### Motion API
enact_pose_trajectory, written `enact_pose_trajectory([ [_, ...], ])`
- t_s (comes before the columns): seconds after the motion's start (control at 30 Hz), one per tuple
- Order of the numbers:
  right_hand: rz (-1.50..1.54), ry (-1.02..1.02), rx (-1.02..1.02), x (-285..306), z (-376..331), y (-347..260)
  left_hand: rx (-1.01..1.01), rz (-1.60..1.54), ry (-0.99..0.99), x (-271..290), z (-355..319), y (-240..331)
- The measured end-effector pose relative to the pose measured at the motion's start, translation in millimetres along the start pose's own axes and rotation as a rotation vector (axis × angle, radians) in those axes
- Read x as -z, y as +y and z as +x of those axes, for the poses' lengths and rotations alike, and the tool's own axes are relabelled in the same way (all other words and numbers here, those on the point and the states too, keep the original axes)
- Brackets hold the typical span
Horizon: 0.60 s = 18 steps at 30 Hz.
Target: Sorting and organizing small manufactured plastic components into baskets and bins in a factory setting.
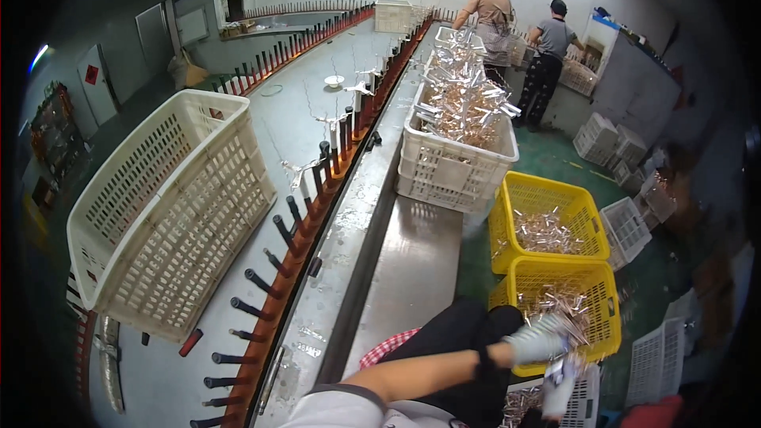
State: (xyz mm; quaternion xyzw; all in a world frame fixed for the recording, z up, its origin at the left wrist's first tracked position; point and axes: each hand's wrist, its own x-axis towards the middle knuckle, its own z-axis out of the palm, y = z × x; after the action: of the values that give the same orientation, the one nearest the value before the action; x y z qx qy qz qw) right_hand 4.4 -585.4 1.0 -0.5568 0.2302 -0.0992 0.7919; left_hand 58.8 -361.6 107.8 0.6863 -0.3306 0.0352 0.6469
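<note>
My left hand (541,340), in a pale glove, reaches across over the nearer yellow basket (507,295). A heap of small shiny copper-and-silver metal pieces (559,307) lies in that basket. Just below it is my right hand (558,398), also gloved, above a white basket (588,396) with more such pieces. Shiny silvery pieces (564,366) show between the two hands. Motion smears the fingers of both hands, so their grip cannot be made out.
A second yellow basket (547,182) and a heaped white crate (456,174) stand beyond. Left runs a line of upright black-tipped rods (284,231) along a metal table, with a large white basket (182,198) on it. Two people (487,12) work at the back.
</note>
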Motion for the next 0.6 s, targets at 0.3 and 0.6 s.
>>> enact_pose_trajectory([
  [0.3,0.124,0.334,-0.360,272,12,61,0.128,0.020,0.083,10,-33,23],
  [0.6,0.287,-0.154,-0.049,-26,59,31,0.343,0.873,1.672,204,-215,49],
])
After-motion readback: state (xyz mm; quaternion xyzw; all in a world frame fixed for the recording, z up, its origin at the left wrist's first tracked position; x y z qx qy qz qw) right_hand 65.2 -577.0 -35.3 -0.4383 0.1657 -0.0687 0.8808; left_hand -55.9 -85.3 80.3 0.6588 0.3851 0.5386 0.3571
